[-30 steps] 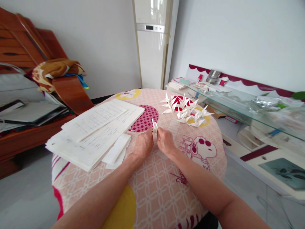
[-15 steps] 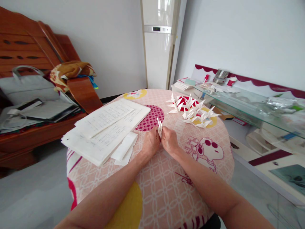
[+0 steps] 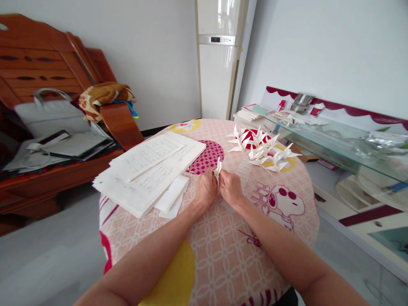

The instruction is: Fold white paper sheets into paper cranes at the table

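Over the middle of the table, my left hand (image 3: pixel 207 186) and my right hand (image 3: pixel 230 185) are closed side by side around a small folded white paper (image 3: pixel 218 166). Its narrow points stick up above the fingers, while the lower part is hidden in the grip. Several white origami cranes (image 3: pixel 270 154) stand in a cluster beyond my right hand. Left of my left hand lie small loose paper pieces (image 3: pixel 174 194), beside a stack of handwritten sheets (image 3: pixel 149 170).
A patterned cloth covers the round table (image 3: pixel 219 246). To the left is a wooden bench (image 3: pixel 121 125) with a bag (image 3: pixel 54 112) and a laptop (image 3: pixel 78 144). A glass-topped cabinet (image 3: pixel 338 146) runs along the right; a tall air conditioner (image 3: pixel 216 76) stands behind.
The whole view has shifted slightly, so everything appears a little further right. Both hands stay together on the folded paper, with barely any change in their grip.
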`<state>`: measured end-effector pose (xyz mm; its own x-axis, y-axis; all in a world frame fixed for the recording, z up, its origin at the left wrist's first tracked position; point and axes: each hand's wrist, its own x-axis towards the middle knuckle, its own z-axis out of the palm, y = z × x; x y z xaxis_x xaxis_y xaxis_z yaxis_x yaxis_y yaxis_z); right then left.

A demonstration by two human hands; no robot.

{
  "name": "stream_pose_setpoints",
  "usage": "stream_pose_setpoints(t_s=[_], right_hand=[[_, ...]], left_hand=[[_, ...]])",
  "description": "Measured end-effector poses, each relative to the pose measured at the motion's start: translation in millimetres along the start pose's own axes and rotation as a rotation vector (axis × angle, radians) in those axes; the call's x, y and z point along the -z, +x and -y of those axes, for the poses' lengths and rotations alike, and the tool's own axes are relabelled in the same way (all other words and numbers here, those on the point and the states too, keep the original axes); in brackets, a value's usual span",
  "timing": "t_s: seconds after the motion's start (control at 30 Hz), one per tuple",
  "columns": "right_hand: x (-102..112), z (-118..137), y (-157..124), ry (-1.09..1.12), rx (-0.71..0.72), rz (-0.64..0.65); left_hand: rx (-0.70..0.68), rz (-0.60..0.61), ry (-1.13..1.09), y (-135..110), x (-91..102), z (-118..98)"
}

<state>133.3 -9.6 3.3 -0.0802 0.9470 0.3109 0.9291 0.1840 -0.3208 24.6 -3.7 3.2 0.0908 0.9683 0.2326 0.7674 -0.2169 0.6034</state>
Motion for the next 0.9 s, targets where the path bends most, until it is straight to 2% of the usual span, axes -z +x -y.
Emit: stream_pose_setpoints(t_s=[0.23,0.37,0.47,0.6,0.7,0.77,0.9], right_hand=[[4.6,-5.4,0.0,-0.077,0.057,0.033],[5.2,-22.8,1.7,-0.096,0.118,0.012],[6.4,-34.9,4.4,-0.143,0.108,-0.021],[7.3,-40.1,6.5,-0.18,0.118,-0.01],[7.2,-40.8,4.7,-0.192,0.143,0.008],[6.6,-43.3,2.8,-0.182,0.155,0.015],[2.9,-53.7,2.9,-0.079,0.107,-0.033]], left_hand=[[-0.041,-0.025,-0.027,2.0,-2.4,3.6],[-0.087,0.033,-0.078,4.2,-2.3,10.3],[-0.118,0.057,-0.066,4.9,0.1,16.1],[-0.184,0.081,-0.11,6.3,1.4,25.7],[-0.148,0.099,-0.145,10.6,1.9,37.4],[-0.098,0.153,-0.165,14.9,4.1,46.5],[0.005,0.143,-0.273,22.4,11.8,59.2]])
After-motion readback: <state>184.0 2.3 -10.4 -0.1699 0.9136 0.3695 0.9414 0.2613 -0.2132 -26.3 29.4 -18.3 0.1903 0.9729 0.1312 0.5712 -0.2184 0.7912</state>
